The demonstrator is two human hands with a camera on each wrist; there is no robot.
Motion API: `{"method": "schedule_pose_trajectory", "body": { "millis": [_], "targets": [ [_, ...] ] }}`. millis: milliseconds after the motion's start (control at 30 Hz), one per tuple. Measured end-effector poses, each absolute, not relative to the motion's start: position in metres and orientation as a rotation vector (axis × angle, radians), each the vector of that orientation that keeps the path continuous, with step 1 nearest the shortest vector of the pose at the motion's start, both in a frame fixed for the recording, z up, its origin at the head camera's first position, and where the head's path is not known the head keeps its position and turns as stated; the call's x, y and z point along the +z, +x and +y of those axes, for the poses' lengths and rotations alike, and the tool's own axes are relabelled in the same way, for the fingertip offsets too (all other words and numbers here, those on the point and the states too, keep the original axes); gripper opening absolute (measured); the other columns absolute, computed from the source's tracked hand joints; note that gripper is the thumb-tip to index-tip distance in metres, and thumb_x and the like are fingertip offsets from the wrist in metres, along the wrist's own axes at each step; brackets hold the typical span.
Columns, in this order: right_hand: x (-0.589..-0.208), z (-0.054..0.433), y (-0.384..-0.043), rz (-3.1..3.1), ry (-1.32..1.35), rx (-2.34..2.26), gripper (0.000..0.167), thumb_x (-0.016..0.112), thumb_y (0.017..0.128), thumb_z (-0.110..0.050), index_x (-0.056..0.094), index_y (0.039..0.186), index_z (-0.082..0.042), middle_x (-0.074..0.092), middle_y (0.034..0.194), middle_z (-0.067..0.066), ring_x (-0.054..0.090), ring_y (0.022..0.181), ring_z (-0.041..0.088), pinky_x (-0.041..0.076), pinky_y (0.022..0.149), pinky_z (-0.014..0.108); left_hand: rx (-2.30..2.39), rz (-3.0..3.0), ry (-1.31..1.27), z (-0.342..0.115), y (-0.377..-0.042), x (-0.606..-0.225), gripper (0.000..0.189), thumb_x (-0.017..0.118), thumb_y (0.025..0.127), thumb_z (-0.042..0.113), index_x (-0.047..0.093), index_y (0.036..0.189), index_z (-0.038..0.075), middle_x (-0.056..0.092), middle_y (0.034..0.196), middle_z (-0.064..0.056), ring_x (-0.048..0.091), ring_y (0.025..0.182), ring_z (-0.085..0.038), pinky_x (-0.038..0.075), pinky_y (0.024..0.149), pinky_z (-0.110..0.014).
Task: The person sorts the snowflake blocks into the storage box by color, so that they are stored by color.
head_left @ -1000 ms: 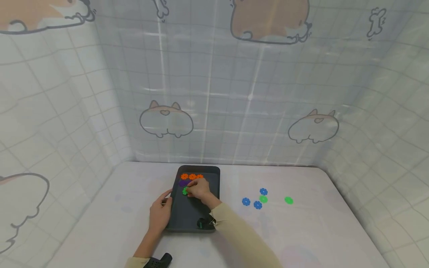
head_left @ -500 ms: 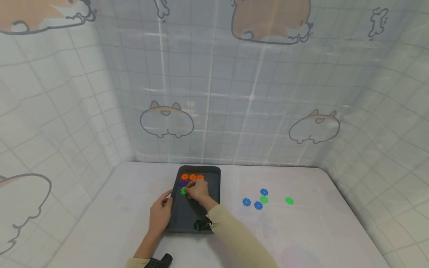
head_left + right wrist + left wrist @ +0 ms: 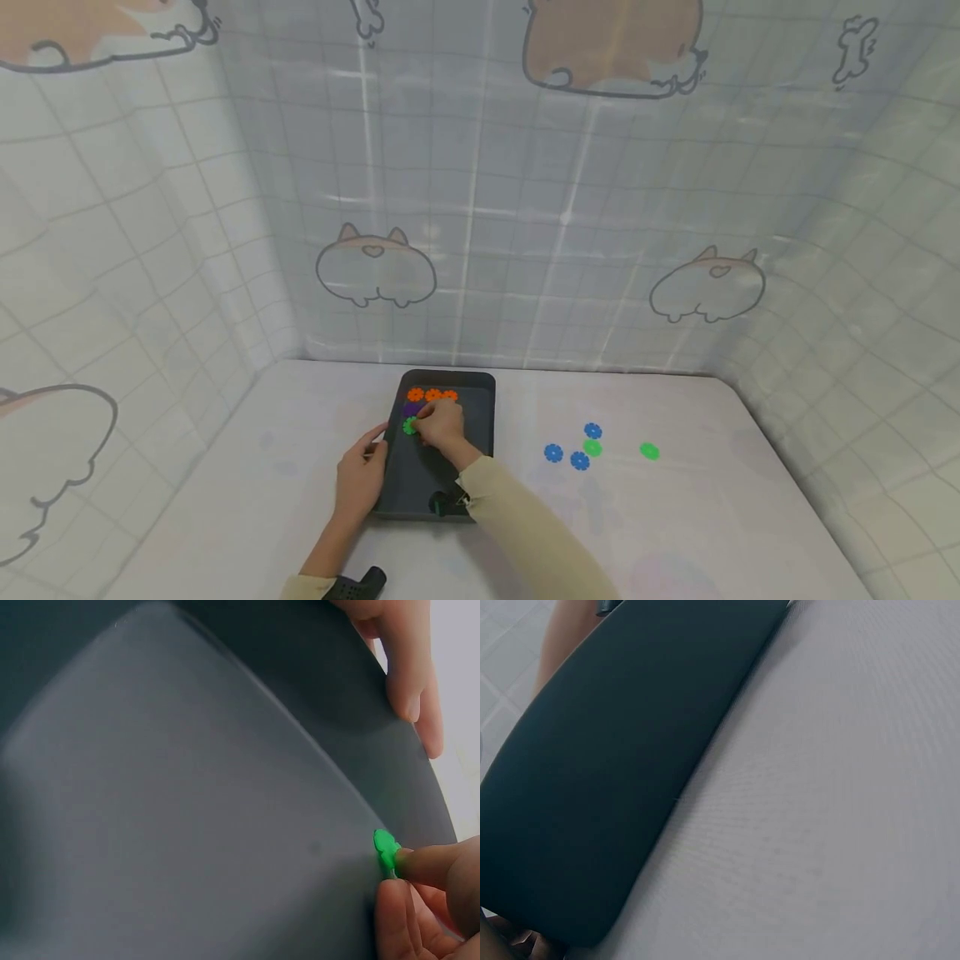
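A dark grey rectangular tray (image 3: 427,483) lies on the table, and its outer wall (image 3: 630,765) fills much of the left wrist view. My left hand (image 3: 362,475) grips its left rim; in the right wrist view the left thumb (image 3: 405,690) lies over that rim. My right hand (image 3: 442,425) reaches over the tray and pinches a green flower-shaped disc (image 3: 386,849) between thumb and fingers, close to the left inner wall. Several orange flower-shaped discs (image 3: 433,395) line the far end. Behind the green one sit purple discs (image 3: 412,409), partly hidden by the right hand.
On the white table (image 3: 697,517), right of the tray, lie several loose discs: a blue disc (image 3: 553,453), another blue disc (image 3: 580,461), a third blue disc (image 3: 593,431), a green disc (image 3: 592,448) and a farther green disc (image 3: 649,451). Patterned curtain walls (image 3: 487,208) surround the table.
My right hand has shifted slightly left with the green disc, toward the tray's left side. The left hand keeps its grip on the rim, and the loose discs stay where they were.
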State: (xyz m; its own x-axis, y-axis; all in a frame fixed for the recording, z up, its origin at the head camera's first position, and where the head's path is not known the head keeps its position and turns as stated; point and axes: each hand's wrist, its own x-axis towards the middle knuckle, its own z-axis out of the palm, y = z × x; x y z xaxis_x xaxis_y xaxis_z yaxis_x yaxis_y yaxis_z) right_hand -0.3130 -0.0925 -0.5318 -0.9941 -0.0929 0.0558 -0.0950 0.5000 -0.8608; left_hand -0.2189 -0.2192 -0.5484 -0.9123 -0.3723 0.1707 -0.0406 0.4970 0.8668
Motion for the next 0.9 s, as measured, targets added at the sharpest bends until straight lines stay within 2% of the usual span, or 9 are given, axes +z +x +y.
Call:
{"method": "schedule_pose_trajectory", "body": {
  "millis": [367,900],
  "targets": [
    [-0.5332,-0.0963,-0.3115,-2.738,0.159,1.507,0.01,0.081,0.076,-0.013,0.072,0.073,-0.011,0.058,0.057,-0.004,0.055,0.039,0.007,0.045,0.041,0.022,-1.403,-2.395,0.331,-0.2191,-0.2184,-0.5495,0.034,0.052,0.1,0.016,0.061,0.132,0.013,0.067,0.105,-0.017,0.064,0.084,-0.024,0.049,0.069,-0.034],
    [-0.5327,-0.0965,-0.3109,-2.755,0.169,1.463,0.011,0.082,0.076,-0.015,0.071,0.072,-0.013,0.058,0.056,-0.006,0.054,0.038,0.007,0.044,0.04,0.023,-1.395,-2.388,0.309,-0.2195,-0.2169,-0.5491,0.033,0.052,0.1,0.016,0.061,0.132,0.012,0.067,0.107,-0.018,0.065,0.087,-0.026,0.049,0.071,-0.037]
  ]
}}
